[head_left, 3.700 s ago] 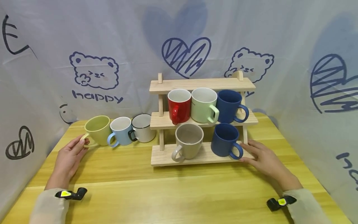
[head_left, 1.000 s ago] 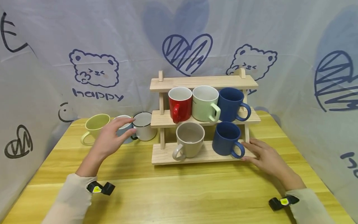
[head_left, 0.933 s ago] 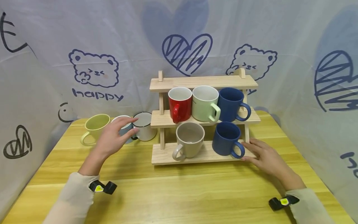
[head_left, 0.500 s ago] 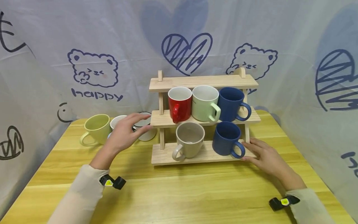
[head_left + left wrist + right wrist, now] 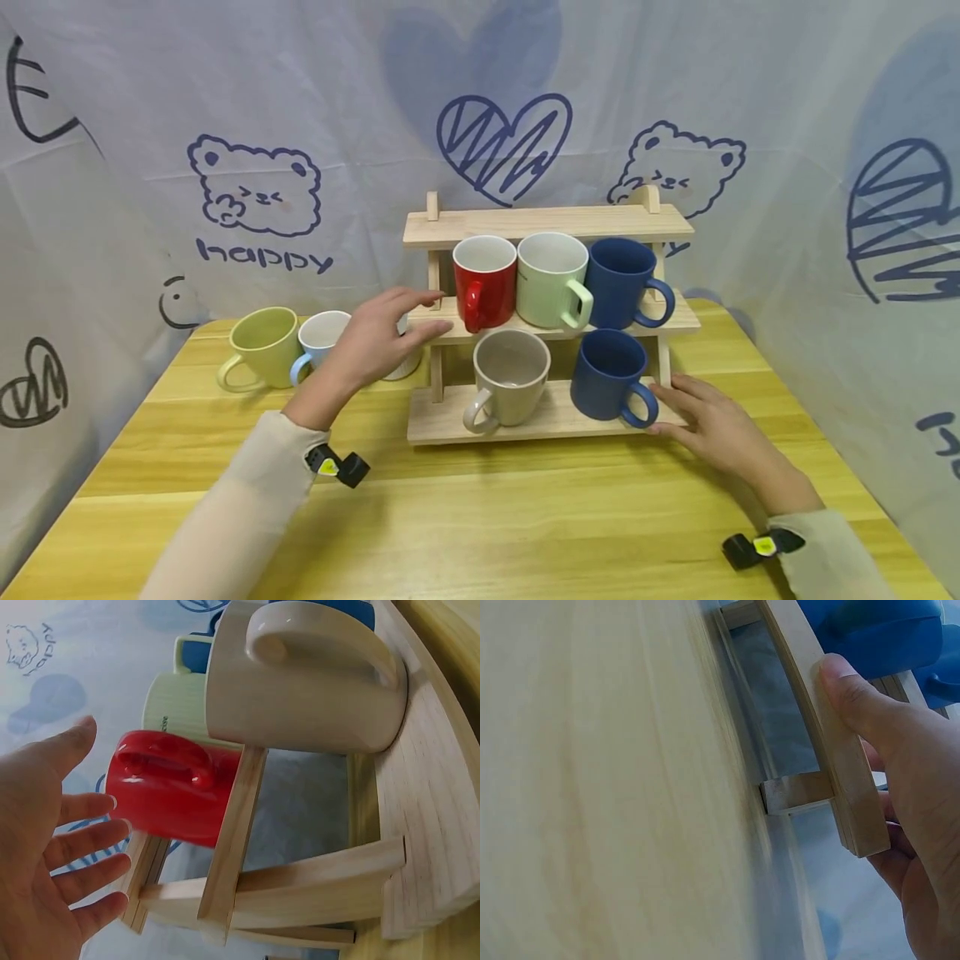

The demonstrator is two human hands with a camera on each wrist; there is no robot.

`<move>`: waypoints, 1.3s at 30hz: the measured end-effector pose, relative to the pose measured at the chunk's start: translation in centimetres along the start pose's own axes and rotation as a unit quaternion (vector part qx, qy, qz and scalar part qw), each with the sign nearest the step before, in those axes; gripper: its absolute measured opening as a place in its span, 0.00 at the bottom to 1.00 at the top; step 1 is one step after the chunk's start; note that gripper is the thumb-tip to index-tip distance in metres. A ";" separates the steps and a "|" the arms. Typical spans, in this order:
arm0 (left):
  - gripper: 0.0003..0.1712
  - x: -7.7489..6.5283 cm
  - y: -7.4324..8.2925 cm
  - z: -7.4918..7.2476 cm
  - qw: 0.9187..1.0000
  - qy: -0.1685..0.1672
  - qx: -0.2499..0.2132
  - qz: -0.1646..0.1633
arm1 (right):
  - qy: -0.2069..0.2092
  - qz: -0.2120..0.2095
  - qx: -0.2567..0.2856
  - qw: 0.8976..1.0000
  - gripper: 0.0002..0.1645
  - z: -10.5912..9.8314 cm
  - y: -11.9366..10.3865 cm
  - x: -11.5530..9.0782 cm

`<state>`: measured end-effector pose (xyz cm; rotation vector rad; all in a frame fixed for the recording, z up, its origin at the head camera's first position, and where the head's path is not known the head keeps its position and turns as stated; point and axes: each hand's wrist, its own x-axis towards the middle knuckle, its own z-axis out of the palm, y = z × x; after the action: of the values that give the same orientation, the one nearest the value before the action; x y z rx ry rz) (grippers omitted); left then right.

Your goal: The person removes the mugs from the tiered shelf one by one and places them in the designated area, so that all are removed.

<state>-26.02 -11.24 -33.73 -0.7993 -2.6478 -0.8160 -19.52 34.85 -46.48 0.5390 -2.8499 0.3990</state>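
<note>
We note left hand [image 5: 377, 337] empty and outspread near red mug [image 5: 497, 293]; a sideways brush could topple it, though right hand [image 5: 712, 423] grips wooden rack [image 5: 547, 222]

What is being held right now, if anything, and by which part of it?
The right hand grips the pale wooden three-tier shelf by the right end of its bottom board. The left hand holds nothing.
</note>
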 end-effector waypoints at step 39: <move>0.20 2.4 2.0 0.9 0.998 0.019 0.036 -0.049 | -0.004 -0.026 0.024 0.999 0.41 0.1 -0.1 0.3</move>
<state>-26.94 -8.33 -32.63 -0.6347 -2.6832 -0.7474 -19.77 34.61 -46.49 0.6224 -2.8339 0.4582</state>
